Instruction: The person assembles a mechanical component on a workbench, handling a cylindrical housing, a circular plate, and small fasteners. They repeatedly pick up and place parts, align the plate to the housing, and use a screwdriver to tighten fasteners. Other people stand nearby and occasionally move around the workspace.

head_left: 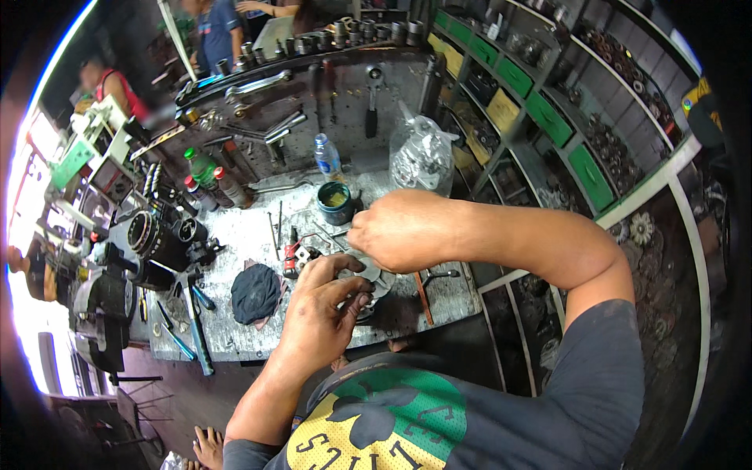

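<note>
My left hand [321,309] grips a round grey metal part [374,280] at the near edge of a worn metal workbench [251,227], fingers curled over its rim. My right hand [395,231] sits just above the same part, fingers pinched together over its top; whatever it pinches is hidden by the fingers. A small red-and-black tool [291,254] lies just left of the hands. A dark rag [255,294] lies further left.
A dark green cup [334,202], a water bottle [328,157], a clear bag of metal parts [423,155], several bottles [210,182], wrenches [258,84] and black cylinders [157,235] crowd the bench. A hammer [196,321] lies near its front. Shelves with green bins [548,117] stand right. People stand beyond.
</note>
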{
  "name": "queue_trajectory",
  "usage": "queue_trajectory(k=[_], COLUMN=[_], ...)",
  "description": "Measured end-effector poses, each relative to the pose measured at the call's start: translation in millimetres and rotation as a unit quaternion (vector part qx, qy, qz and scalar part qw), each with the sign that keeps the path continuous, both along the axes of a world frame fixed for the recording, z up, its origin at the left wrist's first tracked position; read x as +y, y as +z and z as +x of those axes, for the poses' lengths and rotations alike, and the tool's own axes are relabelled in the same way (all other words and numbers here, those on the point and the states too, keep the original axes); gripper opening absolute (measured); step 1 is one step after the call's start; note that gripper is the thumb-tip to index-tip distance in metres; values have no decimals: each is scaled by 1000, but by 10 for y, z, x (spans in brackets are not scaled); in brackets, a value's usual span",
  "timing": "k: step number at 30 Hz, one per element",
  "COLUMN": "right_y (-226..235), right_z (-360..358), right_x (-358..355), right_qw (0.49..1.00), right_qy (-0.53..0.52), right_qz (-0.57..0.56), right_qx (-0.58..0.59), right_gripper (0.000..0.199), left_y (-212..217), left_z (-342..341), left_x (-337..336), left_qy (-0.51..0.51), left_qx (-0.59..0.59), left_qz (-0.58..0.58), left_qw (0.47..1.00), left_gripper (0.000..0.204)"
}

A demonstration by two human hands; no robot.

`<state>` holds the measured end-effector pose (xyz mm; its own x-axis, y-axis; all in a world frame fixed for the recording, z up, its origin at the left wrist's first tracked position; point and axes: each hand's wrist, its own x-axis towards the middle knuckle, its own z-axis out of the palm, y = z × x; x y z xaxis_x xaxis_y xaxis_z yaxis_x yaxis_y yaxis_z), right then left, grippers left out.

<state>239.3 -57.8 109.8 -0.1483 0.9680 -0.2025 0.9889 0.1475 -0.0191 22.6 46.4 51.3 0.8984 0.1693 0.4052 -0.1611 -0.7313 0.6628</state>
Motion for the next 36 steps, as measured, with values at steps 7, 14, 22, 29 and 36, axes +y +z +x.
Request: queue_trajectory(k=[7,14,22,29,36], right_y=[70,-112,283,168,197], right_z=[-25,19,-4,-20,-33], right_x=[37,36,44,34,-73], right_qw=[1000,1000,999,992,997], right_qy=[-10,-11,33,-40,-5], right_qz=[-27,-5,-37,-114,-72], right_qx=[7,-1,-1,-21,-15], right_gripper=[24,17,31,40,36], left_y=[7,-116,-67,-209,-166], left_z=[52,13,-35,-59,-78], left_x=[-45,5,46,-18,-81], left_qy=[35,21,1,10,25], left_qx=[32,0,-23,-19,-32], left_qz=[-26,6,-12,-14,-1], left_qw=[999,1000,1000,1000,999], left_gripper=[15,24,19,18,18])
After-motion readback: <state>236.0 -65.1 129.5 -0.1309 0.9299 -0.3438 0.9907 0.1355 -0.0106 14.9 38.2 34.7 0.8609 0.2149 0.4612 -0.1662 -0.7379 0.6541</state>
